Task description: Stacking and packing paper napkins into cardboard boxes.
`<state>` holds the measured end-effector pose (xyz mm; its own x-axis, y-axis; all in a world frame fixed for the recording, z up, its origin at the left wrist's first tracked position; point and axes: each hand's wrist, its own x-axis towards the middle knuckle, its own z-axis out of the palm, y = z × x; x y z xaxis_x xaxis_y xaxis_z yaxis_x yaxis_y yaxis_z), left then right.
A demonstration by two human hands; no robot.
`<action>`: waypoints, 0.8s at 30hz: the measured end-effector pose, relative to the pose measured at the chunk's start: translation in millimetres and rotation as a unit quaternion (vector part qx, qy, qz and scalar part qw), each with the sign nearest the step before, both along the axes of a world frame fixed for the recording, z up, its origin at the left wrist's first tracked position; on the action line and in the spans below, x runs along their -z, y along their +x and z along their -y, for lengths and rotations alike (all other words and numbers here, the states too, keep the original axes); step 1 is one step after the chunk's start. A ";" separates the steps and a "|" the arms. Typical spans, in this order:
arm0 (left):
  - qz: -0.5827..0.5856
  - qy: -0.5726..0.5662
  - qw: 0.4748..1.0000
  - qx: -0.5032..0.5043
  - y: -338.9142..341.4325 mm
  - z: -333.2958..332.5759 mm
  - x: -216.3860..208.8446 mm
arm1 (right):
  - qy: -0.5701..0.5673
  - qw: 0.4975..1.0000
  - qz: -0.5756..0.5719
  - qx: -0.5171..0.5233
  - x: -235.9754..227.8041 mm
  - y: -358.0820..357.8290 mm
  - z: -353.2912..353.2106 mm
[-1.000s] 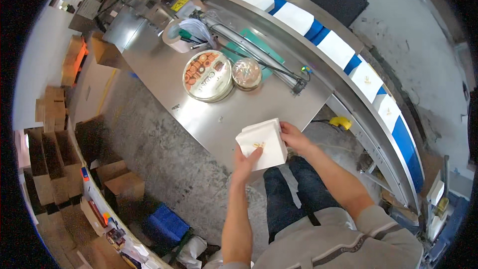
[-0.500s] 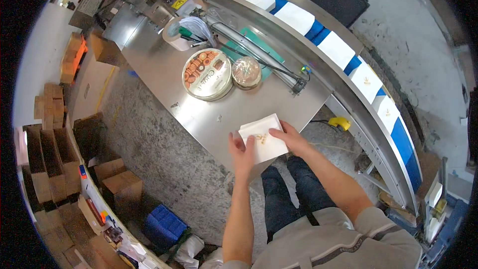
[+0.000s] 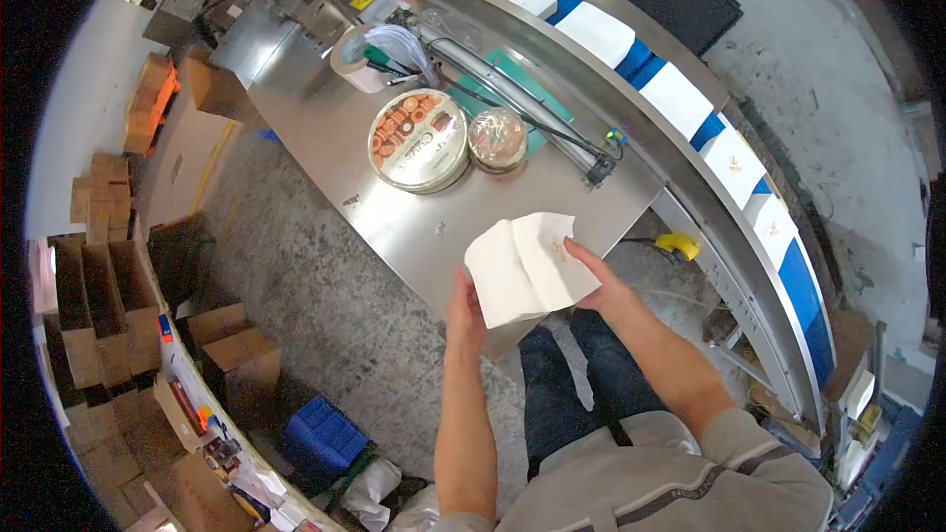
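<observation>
A white paper napkin (image 3: 527, 271) with a small gold print near its right side is spread partly unfolded between my hands, a crease running down its middle. My left hand (image 3: 466, 313) holds its left edge from the side, the fingers mostly hidden behind the paper. On the right edge my right hand (image 3: 603, 281) grips with the thumb on top and the fingers underneath. The napkin is above the near corner of a metal table (image 3: 394, 241). Beyond it stand a round cookie tin (image 3: 419, 141) and a smaller round container (image 3: 498, 141).
To the right curves a conveyor with a blue belt (image 3: 806, 305), carrying several white napkin stacks (image 3: 593, 36). A tape roll (image 3: 353, 61) and a metal bar lie farther up the table. A yellow fitting (image 3: 678, 246) hangs by the rail. Cardboard boxes (image 3: 236, 360) and a blue bin (image 3: 327, 433) are at left.
The folded napkin has been opened out into two panels. My left thumb has left its top face, and my right hand has shifted slightly to the right with its edge.
</observation>
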<state>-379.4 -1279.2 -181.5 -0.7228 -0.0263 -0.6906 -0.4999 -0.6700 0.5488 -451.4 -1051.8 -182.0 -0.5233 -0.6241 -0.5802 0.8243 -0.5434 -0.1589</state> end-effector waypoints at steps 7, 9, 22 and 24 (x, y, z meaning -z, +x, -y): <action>0.017 0.061 0.992 -0.106 0.0 -19.5 -36.1 | 0.053 0.996 -0.060 -0.042 -11.9 -12.2 0.6; -0.023 -0.098 0.995 0.019 -12.6 -30.1 -52.2 | 0.261 0.928 -0.210 -0.165 15.5 -15.5 -12.9; -0.136 -0.388 0.901 0.140 -27.6 -57.1 -65.5 | 0.476 0.690 -0.520 -0.161 -9.6 11.6 -35.5; -0.144 -0.375 0.903 0.152 -26.2 -54.8 -61.9 | 0.465 0.657 -0.561 -0.192 -31.8 11.9 -32.7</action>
